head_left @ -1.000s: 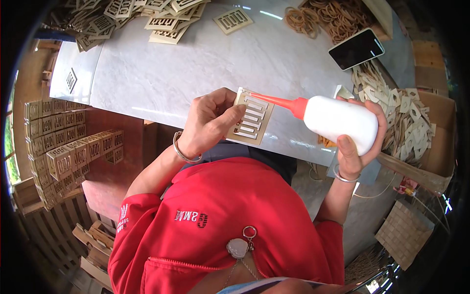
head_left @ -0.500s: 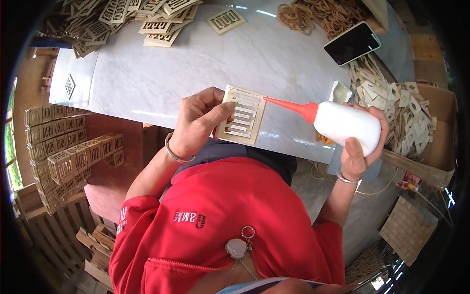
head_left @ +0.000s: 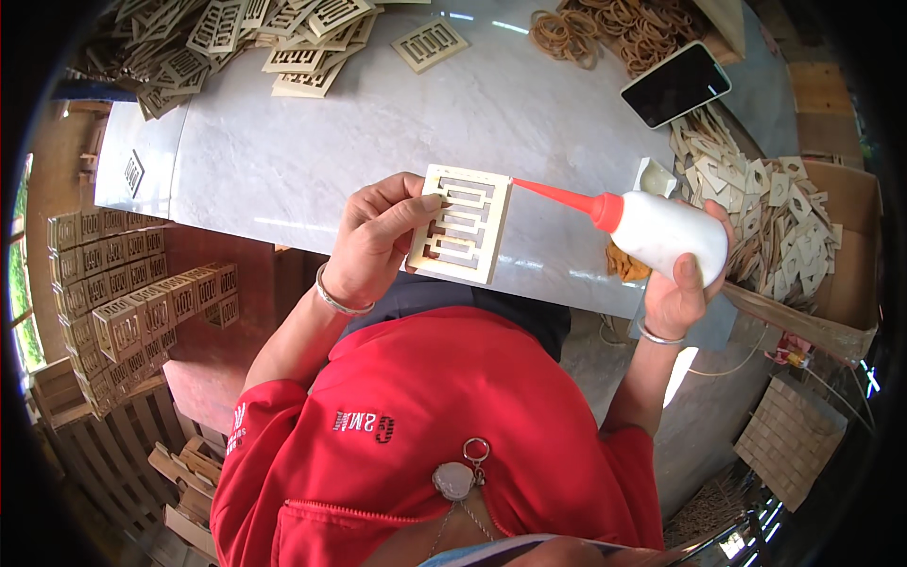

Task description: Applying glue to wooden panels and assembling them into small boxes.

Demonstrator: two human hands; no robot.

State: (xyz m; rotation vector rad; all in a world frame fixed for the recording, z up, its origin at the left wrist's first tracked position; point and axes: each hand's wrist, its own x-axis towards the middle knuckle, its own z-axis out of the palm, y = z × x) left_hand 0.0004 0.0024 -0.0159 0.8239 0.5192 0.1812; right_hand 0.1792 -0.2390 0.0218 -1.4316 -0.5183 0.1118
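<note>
Pinched by its left side, a pale wooden fretwork panel (head_left: 493, 231) with cut-out slots is in my left hand (head_left: 378, 227), above the table's near edge. My right hand (head_left: 694, 274) wraps round a white squeeze glue bottle (head_left: 666, 236) with a long red nozzle (head_left: 567, 200). The bottle lies nearly level, its nozzle pointing left. The nozzle's tip is at the panel's upper right corner; whether it touches the wood, I cannot tell.
Similar panels lie heaped (head_left: 312, 57) at the far left, with a single panel (head_left: 430, 43) beside them. Rubber bands (head_left: 628, 38), a phone (head_left: 676, 85) and a box (head_left: 850, 236) of small wooden pieces are on the right. Assembled fretwork boxes (head_left: 161, 302) stand stacked at left.
The panel has shifted slightly left and turned more face-up. My right hand and the bottle have moved a little left and down, with the nozzle still at the panel's corner.
</note>
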